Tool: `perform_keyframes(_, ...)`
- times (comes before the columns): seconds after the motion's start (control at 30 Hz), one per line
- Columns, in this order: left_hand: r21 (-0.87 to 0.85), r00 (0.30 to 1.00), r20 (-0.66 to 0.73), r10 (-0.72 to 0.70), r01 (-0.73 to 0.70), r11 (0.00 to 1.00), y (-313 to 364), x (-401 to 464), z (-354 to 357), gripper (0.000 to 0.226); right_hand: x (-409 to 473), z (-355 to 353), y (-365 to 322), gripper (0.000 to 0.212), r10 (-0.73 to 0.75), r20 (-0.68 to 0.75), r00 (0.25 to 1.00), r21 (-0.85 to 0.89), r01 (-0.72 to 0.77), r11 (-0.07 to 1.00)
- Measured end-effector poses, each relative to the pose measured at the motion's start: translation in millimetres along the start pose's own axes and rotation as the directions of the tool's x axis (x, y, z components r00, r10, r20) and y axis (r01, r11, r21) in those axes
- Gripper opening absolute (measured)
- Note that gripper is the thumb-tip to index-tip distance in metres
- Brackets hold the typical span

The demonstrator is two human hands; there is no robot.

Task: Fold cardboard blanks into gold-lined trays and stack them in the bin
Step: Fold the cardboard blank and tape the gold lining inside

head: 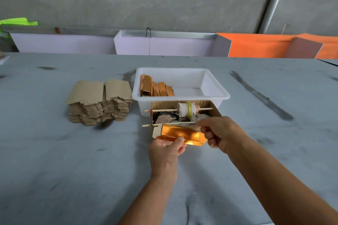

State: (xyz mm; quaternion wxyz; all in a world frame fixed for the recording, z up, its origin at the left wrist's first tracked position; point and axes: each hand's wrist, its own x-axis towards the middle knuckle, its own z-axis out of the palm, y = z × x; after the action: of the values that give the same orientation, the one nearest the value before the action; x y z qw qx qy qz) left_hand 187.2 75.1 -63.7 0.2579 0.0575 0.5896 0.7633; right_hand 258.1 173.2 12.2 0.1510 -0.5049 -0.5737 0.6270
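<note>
A: Held over the grey table, just below centre: a cardboard blank, gold lining up, partly folded; near long edge turned up; plain brown tab jutting out at nine o'clock.

B: And the grips?

A: Left hand at six o'clock of the blank, thumb curled over the near edge, pinching it; right hand at three o'clock, fingers curled round that end, gripping it.

B: Beyond the blank, at twelve o'clock?

A: Touching or nearly touching its far edge, an open cardboard box; two wooden sticks pushed through the walls; on the farther one a white roll with a yellow-green band; dark lumps on the floor, too unclear to name.

B: Farther still?

A: White plastic bin, right behind the box; folded trays leaning in a row at its nine o'clock end; rest of the floor bare.

B: Supply?

A: Stack of flat blanks at nine o'clock of the bin, just beside it, brown side up, edges ragged.
</note>
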Motion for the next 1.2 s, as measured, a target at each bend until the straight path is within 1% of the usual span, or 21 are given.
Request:
perform_keyframes(0.1,0.008,1.000,-0.006,-0.010,0.010,1.000,0,0,0,0.010,-2,0,3,0.012,0.004,-0.007,1.000,-0.011,-0.004,1.000)
perform_keyframes(0.23,0.027,1.000,-0.011,-0.013,0.014,1.000,1,-1,0,0.009,-4,0,6,0.016,-0.023,-0.022,1.000,-0.031,0.022,0.999)
perform_keyframes(0.4,0.028,1.000,-0.018,-0.019,0.019,0.999,1,-2,0,0.009,-6,2,9,0.011,-0.049,-0.018,0.999,-0.033,0.049,0.998)
perform_keyframes(0.53,0.029,1.000,-0.014,-0.022,0.022,0.999,2,-2,0,0.008,-6,3,12,0.021,-0.066,-0.025,0.998,-0.066,0.064,0.996)
perform_keyframes(0.67,0.026,0.999,-0.024,-0.025,0.026,0.999,3,-3,1,0.009,-4,6,18,0.027,-0.115,-0.059,0.992,-0.101,0.109,0.989)
perform_keyframes(0.83,-0.006,0.999,-0.028,-0.024,0.024,1.000,5,-4,3,0.011,4,11,26,0.025,-0.222,-0.141,0.965,-0.175,0.196,0.965)
perform_keyframes(0.9,-0.021,1.000,-0.023,-0.017,0.016,1.000,5,-4,3,0.013,7,11,31,0.023,-0.240,-0.160,0.958,-0.185,0.210,0.960)
perform_keyframes(1.07,-0.049,0.999,-0.026,-0.030,0.029,0.998,5,-5,4,0.010,6,4,36,0.022,-0.236,-0.155,0.959,-0.109,0.221,0.969)
perform_keyframes(1.2,-0.146,0.998,-0.016,-0.053,0.050,0.988,5,-9,6,0.013,-9,0,44,0.023,-0.254,-0.033,0.967,0.021,0.255,0.967)
